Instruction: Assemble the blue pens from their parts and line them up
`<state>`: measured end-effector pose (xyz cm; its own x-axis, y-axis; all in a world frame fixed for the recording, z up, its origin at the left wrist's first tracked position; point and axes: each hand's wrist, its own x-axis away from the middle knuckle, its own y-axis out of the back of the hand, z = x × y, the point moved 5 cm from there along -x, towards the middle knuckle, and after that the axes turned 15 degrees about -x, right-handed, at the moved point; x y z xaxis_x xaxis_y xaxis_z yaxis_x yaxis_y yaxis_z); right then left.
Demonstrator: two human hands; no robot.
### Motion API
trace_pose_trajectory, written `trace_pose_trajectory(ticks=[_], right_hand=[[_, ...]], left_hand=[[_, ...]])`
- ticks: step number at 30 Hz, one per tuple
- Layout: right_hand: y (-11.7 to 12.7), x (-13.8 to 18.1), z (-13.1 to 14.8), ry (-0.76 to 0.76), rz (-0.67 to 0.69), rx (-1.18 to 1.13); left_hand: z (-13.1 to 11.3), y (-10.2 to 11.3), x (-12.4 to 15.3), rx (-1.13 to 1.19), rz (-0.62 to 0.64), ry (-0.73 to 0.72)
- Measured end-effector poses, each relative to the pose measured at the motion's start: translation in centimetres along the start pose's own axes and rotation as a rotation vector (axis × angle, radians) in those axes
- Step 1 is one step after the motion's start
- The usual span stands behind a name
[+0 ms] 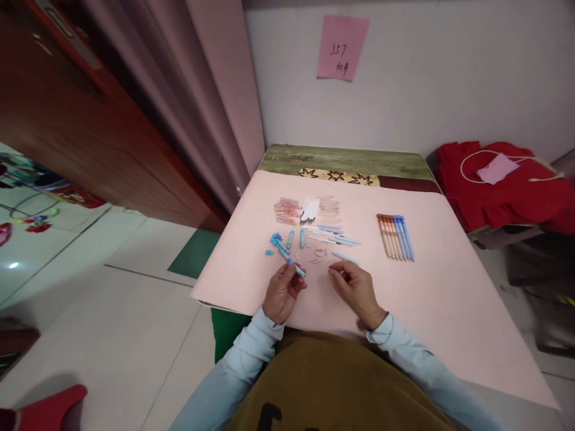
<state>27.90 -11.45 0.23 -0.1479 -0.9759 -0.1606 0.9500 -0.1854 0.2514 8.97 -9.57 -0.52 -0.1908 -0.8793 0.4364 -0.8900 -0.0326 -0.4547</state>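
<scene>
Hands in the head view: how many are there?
2. The left hand holds a blue pen over the pink table cover; the right hand sits beside it, fingertips pinched near small loose parts. No other person's hands show.

A single view is taken from the head, aimed forward and down over the table (359,160) toward the wall (449,90). The table is seen fairly near; edges seem bent, probably by a wide lens.

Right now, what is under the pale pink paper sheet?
A green-topped table with a yellow star-patterned strip shows at the far edge; the pale pink paper sheet hides the rest.
</scene>
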Motion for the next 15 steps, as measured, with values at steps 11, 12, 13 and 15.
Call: trace_pose_trajectory(ticks=[11, 12, 13, 15], right_hand=[[-0.1, -3.3, 0.9, 0.052, 0.035, 0.416], [-0.2, -3.3, 0.9, 0.046, 0.04, 0.421], [-0.3, -3.3, 0.9, 0.042, 0.045, 0.424], [-0.6, -3.0, 0.8, 0.04, 0.064, 0.433]], left_hand=[[1.6, 0.1, 0.0, -0.024, 0.257, 0.022], [1.6, 0.1, 0.0, -0.025, 0.262, 0.023], [1.6, 0.2, 0.0, -0.026, 0.265, 0.024], [1.5, 0.1, 0.1, -0.022, 0.268, 0.029]])
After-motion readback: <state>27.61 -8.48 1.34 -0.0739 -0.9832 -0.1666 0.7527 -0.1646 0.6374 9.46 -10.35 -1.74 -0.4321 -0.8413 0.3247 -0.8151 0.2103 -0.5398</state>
